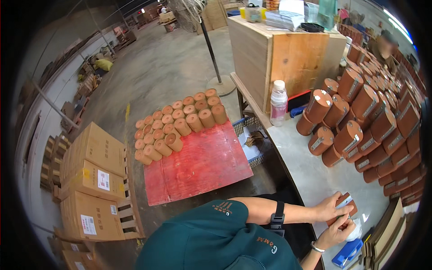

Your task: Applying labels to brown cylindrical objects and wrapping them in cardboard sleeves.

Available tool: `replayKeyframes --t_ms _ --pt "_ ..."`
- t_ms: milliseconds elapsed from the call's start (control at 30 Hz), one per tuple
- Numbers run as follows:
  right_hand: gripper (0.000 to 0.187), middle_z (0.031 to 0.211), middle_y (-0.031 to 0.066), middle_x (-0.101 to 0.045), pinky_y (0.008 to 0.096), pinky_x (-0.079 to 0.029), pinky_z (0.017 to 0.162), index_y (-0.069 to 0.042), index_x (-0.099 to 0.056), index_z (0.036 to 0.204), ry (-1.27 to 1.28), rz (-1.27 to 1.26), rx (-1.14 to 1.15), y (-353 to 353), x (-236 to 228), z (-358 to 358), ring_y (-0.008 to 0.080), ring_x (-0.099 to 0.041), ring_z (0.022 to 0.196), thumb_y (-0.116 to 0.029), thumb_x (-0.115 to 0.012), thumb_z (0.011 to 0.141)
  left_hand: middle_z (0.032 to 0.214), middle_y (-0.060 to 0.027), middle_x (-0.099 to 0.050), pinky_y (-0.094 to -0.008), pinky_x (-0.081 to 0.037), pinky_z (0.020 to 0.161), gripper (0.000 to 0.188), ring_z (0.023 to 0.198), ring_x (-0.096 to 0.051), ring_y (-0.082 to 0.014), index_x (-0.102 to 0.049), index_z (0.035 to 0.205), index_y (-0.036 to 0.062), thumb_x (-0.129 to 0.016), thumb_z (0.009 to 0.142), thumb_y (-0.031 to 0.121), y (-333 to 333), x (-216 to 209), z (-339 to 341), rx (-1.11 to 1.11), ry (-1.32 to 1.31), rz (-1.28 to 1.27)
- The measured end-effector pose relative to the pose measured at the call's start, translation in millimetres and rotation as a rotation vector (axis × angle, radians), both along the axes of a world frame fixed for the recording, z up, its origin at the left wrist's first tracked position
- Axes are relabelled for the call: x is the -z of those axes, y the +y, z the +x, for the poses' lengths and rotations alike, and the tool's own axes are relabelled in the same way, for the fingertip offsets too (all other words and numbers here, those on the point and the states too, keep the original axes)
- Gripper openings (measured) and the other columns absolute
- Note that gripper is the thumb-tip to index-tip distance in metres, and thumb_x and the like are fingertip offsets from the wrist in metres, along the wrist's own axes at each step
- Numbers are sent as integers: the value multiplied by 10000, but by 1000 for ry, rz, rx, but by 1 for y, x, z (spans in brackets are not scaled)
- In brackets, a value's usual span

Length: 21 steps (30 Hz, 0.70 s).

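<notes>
My left hand (329, 208) grips a reddish-brown cylinder (353, 206) at the bench's right side, its fingers wrapped round it. A pale strip shows along the cylinder. Just below, my right hand (338, 233) has its fingers pinched together against the cylinder's lower part; what lies between the fingertips is hidden. White crumpled plastic (356, 231) sits beside the right hand. A blue tool (347, 253), its kind unclear, lies on the bench near my right wrist.
Stacked brown cylinders with metal strips (348, 135) fill the bench's far side. A bottle (278, 103) stands by a wooden box (288, 58). Tan cylinders (193, 121) stand on a red board (198, 164). Cartons (92, 180) rise at left; flat boards (387, 234) lean at right.
</notes>
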State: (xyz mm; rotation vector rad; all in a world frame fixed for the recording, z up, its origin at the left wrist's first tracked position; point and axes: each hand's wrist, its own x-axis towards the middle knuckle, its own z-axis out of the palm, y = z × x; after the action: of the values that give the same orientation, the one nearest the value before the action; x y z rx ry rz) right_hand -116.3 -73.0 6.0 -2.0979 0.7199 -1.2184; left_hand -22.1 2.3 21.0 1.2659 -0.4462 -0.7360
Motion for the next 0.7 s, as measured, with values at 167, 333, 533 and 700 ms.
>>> replayKeyframes --t_ms 167,333,533,700 --pt "364 1048 95 -569 317 -466 770 -21 -518 1275 -86 132 64 3 -10 4 196 -529 900 -238 -620 1000 1214 -169 -561 -341 -436 987 811 1175 -519 -207 -474 1211 -47 -677 853 652 1 -1 2 56 0 -96" --pt "503 1337 186 -576 383 -455 1041 -26 -413 1462 -147 435 -292 -7 -22 -1 268 -570 1214 -217 -533 1013 1404 -143 -499 -390 -355 1132 776 1333 -441 -228 -421 1430 25 -632 922 572 -11 20 3 115 13 -79" --pt "208 905 13 -523 234 -392 709 -19 -560 1147 -145 470 -309 2 -47 18 81 -463 824 -154 -598 994 1347 -125 -524 -354 -486 1025 580 1230 -555 -193 -347 1470 14 -556 1017 310 28 -29 34 488 339 -230" --pt "224 849 39 -597 266 -454 705 -10 -601 1057 -73 572 -243 -32 -48 -21 111 -535 768 -225 -602 996 1404 -141 -468 -382 -468 1055 751 1286 -515 -224 -253 1513 15 -648 905 210 12 -29 21 702 438 -135"
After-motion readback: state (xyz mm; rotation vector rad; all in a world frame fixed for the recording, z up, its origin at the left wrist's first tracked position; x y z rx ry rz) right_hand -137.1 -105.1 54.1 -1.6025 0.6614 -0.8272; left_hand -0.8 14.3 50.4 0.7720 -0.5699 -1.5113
